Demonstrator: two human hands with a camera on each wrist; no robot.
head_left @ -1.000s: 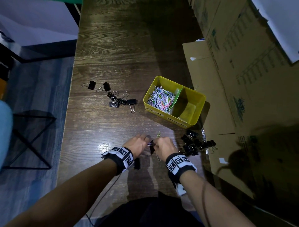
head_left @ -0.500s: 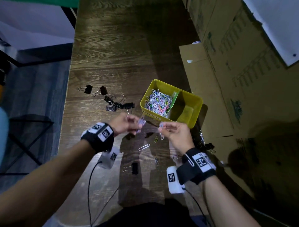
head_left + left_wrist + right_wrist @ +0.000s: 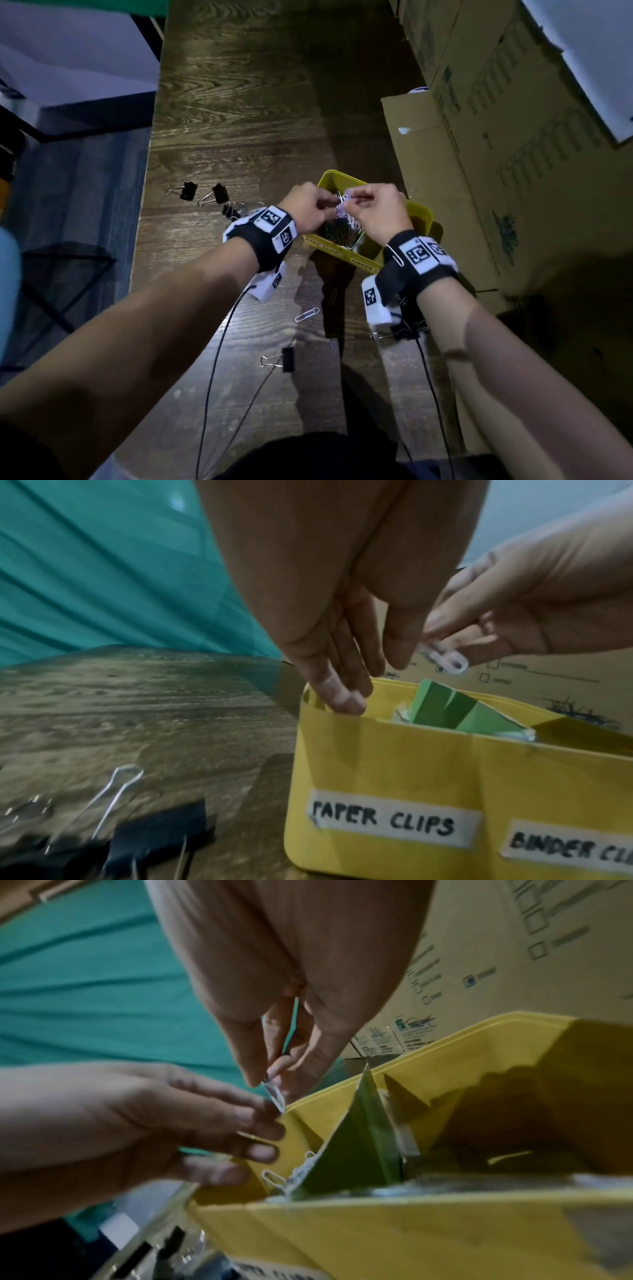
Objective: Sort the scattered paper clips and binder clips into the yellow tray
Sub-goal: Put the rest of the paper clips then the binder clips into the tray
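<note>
Moved from bench point(image 3: 239, 102) to above yellow tray point(image 3: 423, 214) | right hand point(image 3: 380, 212) pinching paper clip point(image 3: 448, 661) for dropping | left hand point(image 3: 305, 209) fingers loose, empty

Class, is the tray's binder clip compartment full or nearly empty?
Nearly empty: the right wrist view shows mostly bare floor in the yellow tray beyond its green divider.

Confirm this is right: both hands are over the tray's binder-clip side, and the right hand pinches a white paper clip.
Not quite. Both hands, left hand and right hand, are over the paper-clip side of the tray, not the binder-clip side; the left wrist view shows the fingers above the PAPER CLIPS label. The right hand does pinch a white paper clip.
</note>
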